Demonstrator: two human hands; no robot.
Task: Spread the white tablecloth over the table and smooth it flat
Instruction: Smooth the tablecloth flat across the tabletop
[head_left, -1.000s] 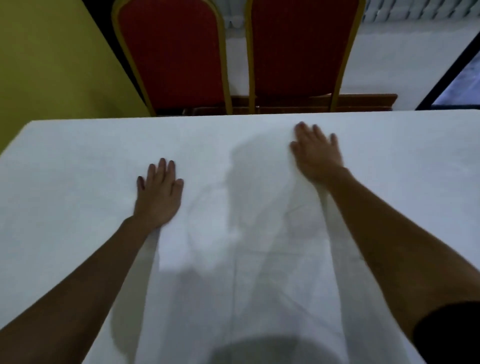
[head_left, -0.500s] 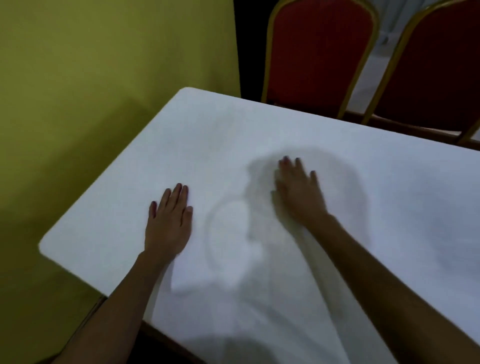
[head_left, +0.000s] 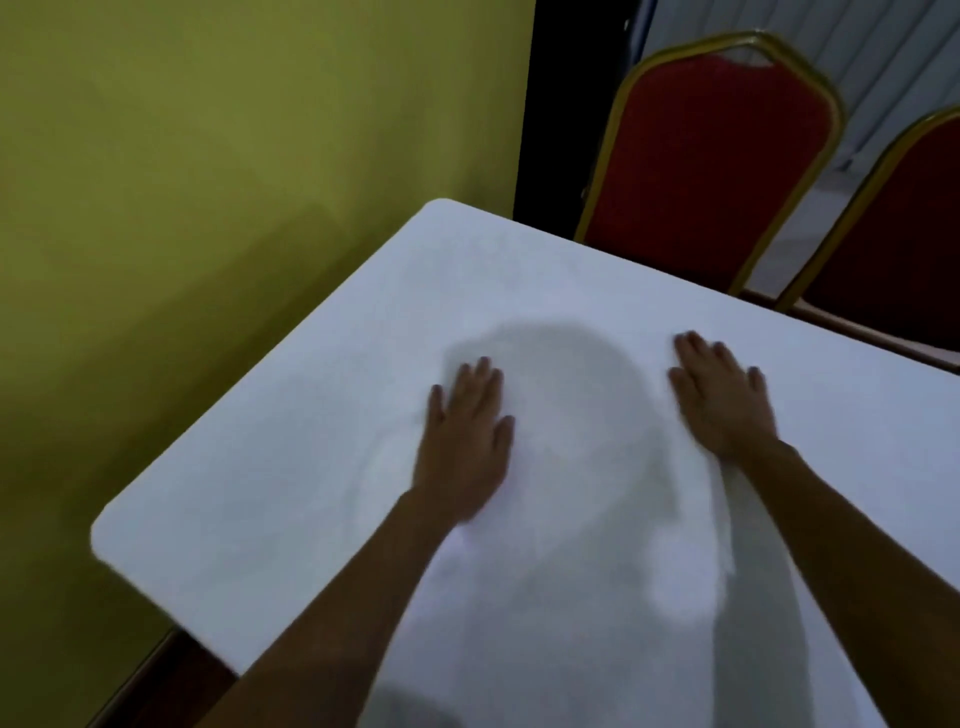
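The white tablecloth (head_left: 322, 431) covers the table from its left end to the right edge of the view and lies nearly flat. My left hand (head_left: 467, 436) presses palm down on the cloth near the middle, fingers straight and pointing away from me. My right hand (head_left: 724, 400) lies flat on the cloth further right, fingers straight too. Shadows of my head and arms fall between and under the hands. A dark strip of the table's edge (head_left: 150, 670) shows at the bottom left.
A yellow-green wall (head_left: 208, 182) runs close along the table's left end. Two red chairs with gold frames, one (head_left: 711, 156) and a second (head_left: 904, 244), stand against the far side of the table.
The view has swung left toward the table's left end. Both hands have slid over the cloth, further from me and further apart, still flat on it.
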